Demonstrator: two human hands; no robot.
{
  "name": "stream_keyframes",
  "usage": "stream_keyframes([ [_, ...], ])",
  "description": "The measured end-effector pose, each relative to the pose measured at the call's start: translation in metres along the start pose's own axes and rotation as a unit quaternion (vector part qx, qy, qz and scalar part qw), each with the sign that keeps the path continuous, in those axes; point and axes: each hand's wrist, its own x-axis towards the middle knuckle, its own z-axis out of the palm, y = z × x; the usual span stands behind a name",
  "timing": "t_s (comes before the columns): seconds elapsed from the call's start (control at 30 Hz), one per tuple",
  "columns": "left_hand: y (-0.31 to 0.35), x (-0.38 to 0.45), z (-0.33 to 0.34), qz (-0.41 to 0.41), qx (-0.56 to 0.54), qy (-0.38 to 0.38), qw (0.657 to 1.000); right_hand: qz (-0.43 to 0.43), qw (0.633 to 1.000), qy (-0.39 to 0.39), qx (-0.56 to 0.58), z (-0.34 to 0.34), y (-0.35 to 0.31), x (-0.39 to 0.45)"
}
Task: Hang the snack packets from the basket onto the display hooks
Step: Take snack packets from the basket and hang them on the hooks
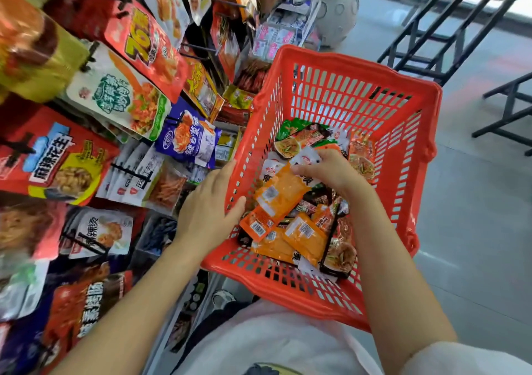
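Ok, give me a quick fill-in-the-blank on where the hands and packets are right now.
1. The snack packets lie inside a red ____.
2. The right hand reaches into it and grips an ____ packet.
3. The left hand rests on the basket's ____ and holds no packet.
4. The display rack stands on the person's ____ side.

Missing: basket; orange; rim; left

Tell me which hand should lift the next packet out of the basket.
Right. The right hand is already inside the basket, pinching an orange packet; the left hand rests on its rim.
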Motion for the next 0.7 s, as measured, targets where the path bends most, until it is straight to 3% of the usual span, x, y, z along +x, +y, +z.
stream_keyframes([
  [0.1, 0.000, 0.000, -0.001, -0.001, -0.008, 0.000, 1.000, 0.032, 0.993, -0.044, -0.101, 0.030, 0.017, 0.017],
  [0.23, 0.000, 0.000, 0.000, -0.001, -0.009, -0.003, 1.000, 0.040, 0.951, -0.080, -0.296, 0.069, 0.045, 0.030],
  [0.57, -0.001, 0.000, 0.001, -0.007, -0.022, 0.005, 1.000, -0.022, 0.984, -0.027, -0.173, 0.047, 0.035, 0.038],
  [0.7, -0.001, -0.001, -0.001, -0.006, -0.029, 0.009, 1.000, 0.013, 1.000, -0.010, -0.020, 0.049, 0.020, 0.044],
])
